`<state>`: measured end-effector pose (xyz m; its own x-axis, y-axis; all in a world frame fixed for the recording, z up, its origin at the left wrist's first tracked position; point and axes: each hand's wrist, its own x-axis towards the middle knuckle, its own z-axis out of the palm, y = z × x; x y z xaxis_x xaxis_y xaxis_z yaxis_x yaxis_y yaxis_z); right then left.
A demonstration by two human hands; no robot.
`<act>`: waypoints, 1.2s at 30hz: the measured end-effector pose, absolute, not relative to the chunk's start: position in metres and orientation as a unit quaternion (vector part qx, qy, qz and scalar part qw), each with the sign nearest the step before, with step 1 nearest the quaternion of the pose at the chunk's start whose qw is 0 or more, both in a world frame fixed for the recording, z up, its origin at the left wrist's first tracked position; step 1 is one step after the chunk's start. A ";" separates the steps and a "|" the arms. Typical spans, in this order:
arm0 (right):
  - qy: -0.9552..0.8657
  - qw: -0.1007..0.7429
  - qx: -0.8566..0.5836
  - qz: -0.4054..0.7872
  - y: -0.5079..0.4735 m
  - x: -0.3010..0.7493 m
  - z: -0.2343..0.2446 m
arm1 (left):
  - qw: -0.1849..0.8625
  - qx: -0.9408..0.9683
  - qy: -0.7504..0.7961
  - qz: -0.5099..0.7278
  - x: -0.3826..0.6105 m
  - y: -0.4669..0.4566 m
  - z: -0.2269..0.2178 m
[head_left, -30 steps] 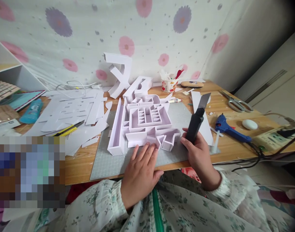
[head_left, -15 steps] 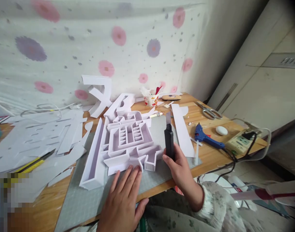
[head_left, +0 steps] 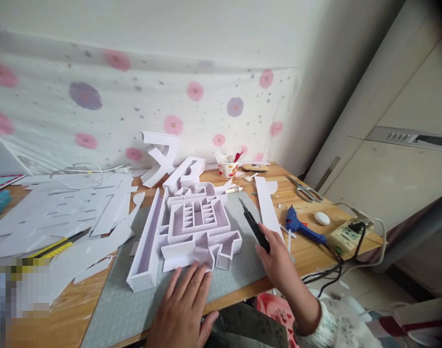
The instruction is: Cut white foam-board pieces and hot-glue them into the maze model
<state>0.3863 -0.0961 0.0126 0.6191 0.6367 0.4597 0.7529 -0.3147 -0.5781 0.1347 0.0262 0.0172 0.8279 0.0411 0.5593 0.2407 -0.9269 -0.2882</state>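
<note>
My left hand [head_left: 184, 304] lies flat, fingers stretched out, its fingertips on the near edge of a white foam-board model [head_left: 195, 232] made of thin upright walls. In my right hand [head_left: 278, 256] is a black utility knife [head_left: 256, 231], its blade out and pointing up and away, held above the grey cutting mat [head_left: 238, 280] to the right of the model. A long white open trough [head_left: 144, 249] stands along the model's left side. Behind the model, white letter-like shapes [head_left: 157, 159] lean by the wall.
A blue glue gun [head_left: 303, 226], scissors [head_left: 305, 189], a white egg-shaped object [head_left: 321, 218] and a power strip [head_left: 349, 236] lie on the right. A paper cup [head_left: 227, 169] stands behind. On the left are cut white sheets [head_left: 72, 208] with a yellow knife [head_left: 52, 249] on top.
My right hand has shifted right, and the knife has tilted from upright to slanting left. My left hand stays at the model's edge. The camera view has moved up and turned slightly.
</note>
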 end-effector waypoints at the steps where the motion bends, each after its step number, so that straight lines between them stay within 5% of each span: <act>1: -0.438 0.372 -0.815 -0.082 -0.095 0.383 0.012 | 0.178 -0.938 -0.072 -0.288 0.134 0.026 0.017; 22: -0.455 0.000 -0.889 -0.055 -0.076 0.441 0.053 | 0.001 -0.947 -0.121 -0.299 0.127 0.010 0.018; 36: -0.412 0.033 -0.905 -0.099 -0.067 0.450 0.054 | -0.083 -0.938 -0.111 -0.319 0.127 0.008 0.025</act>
<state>0.4496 -0.0671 0.0538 0.6410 0.7394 0.2060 0.7525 -0.6583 0.0212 0.1274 0.0082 0.0245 0.7726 0.2601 0.5792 0.1548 -0.9619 0.2254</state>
